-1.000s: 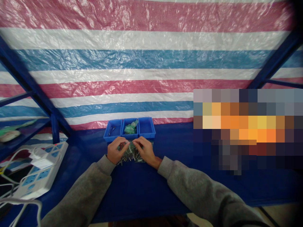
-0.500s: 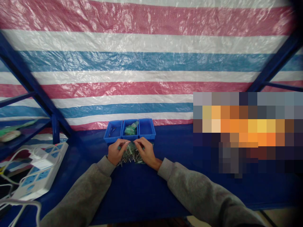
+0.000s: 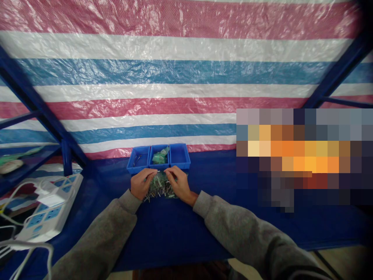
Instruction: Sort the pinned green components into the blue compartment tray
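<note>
My left hand (image 3: 140, 183) and my right hand (image 3: 179, 182) rest side by side on the blue table (image 3: 175, 229), fingers curled over a pile of small metal pins with green parts (image 3: 159, 188). The fingertips of both hands pinch at small pieces near the top of the pile; what each holds is too small to name. Just behind the hands stand three small blue bins in a row: the left bin (image 3: 137, 160) holds a few dark bits, the middle bin (image 3: 159, 157) holds green parts, the right bin (image 3: 179, 155) looks bare inside.
White power strips with cables (image 3: 43, 210) lie at the left edge of the table. A striped red, white and blue tarp (image 3: 175, 77) hangs behind. Blue frame posts (image 3: 67, 157) stand at left and right. A blurred patch covers the right side.
The hands have stayed over the pile, with only slight finger shifts; the fingertips have come a little closer to the bins. The view has shifted slightly.
</note>
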A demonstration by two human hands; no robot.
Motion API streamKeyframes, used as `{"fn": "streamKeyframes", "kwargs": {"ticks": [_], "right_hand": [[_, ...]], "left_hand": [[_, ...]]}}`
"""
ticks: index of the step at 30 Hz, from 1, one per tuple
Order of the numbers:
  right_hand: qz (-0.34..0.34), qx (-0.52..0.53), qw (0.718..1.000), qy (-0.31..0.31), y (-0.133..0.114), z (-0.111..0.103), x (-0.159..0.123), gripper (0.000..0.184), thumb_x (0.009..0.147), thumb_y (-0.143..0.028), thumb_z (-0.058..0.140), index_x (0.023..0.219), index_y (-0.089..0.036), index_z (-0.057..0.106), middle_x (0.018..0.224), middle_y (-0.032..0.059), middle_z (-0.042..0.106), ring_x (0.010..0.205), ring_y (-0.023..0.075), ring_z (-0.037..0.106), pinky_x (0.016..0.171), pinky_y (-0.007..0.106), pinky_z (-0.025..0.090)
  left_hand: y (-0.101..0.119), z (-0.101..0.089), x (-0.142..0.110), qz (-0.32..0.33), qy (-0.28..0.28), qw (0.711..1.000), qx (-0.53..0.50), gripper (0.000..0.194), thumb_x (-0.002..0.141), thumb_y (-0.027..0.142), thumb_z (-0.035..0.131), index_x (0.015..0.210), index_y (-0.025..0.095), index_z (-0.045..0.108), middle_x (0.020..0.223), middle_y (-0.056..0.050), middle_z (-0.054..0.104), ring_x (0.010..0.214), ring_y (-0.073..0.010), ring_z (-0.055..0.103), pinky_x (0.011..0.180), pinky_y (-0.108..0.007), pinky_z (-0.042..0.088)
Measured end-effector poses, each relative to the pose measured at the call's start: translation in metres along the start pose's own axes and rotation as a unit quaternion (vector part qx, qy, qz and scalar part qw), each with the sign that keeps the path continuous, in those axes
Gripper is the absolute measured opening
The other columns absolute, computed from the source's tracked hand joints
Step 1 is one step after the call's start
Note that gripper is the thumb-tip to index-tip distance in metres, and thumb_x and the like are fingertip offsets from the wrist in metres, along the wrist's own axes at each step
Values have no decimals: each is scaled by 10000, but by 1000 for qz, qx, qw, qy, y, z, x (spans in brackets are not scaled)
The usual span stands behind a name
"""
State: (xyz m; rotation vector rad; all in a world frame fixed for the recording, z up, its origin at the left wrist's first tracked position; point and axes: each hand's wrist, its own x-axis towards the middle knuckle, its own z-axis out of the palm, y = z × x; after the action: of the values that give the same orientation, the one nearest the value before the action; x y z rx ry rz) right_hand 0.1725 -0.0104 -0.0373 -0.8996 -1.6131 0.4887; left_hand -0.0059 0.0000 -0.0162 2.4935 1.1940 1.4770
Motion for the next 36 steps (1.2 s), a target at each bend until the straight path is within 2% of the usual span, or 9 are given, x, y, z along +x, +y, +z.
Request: {"fn": "streamKeyframes", "kwargs": {"ticks": [6,12,18,24,26,30,33,36], "right_hand": [[-15,-3,1000,-10,2,1,-1,216,903,-289,449,965,-195,633,780,32,577,707,145,528,670,259,418],[-35,-2,999,-37,2,1,0,187,884,-287,498,954,-193,644,780,32,575,690,139,524,652,251,423],[-32,4,998,-47,2,2,-1,178,872,-286,525,961,-190,645,770,29,563,682,135,521,640,247,432],[-32,6,998,-48,-1,1,-1,168,878,-285,515,886,-185,649,784,37,589,711,141,538,661,257,439],[-27,8,999,-36,-3,0,0,179,887,-280,500,864,-180,647,780,38,594,703,139,539,660,259,438],[-21,8,1000,-15,-4,0,1,206,898,-281,474,829,-180,640,769,39,598,694,140,539,649,260,433],[-24,8,999,-21,-4,0,1,226,901,-292,467,801,-180,635,748,34,591,688,141,537,649,258,428],[-22,6,999,-29,-4,-1,1,203,898,-297,475,865,-180,638,755,30,586,677,136,533,638,251,421]], "left_hand": [[-3,2,-2,-34,-12,999,-22,185,876,263,494,956,177,637,707,-1,675,552,-101,600,622,-217,499],[-2,3,-3,-76,-63,992,-76,196,894,273,454,985,189,607,581,43,600,435,-76,536,494,-182,457],[0,2,-3,-102,-75,987,-97,211,897,281,441,1007,182,592,523,53,564,408,-82,510,477,-186,442],[0,2,-4,-86,-89,988,-91,230,900,288,437,1055,188,575,464,75,528,387,-86,500,481,-191,435],[0,1,-3,-78,-84,991,-72,232,885,296,470,1059,188,579,508,61,574,442,-93,543,522,-194,451],[2,-1,1,-36,-47,998,-19,166,836,317,550,860,186,649,737,-10,680,632,-119,617,636,-214,474],[3,-2,2,-12,-47,999,-2,225,861,311,509,732,182,640,677,-12,659,608,-116,595,625,-217,460],[3,-2,2,-16,-51,998,19,278,874,310,488,659,176,603,584,5,603,536,-100,546,561,-206,421]]}}
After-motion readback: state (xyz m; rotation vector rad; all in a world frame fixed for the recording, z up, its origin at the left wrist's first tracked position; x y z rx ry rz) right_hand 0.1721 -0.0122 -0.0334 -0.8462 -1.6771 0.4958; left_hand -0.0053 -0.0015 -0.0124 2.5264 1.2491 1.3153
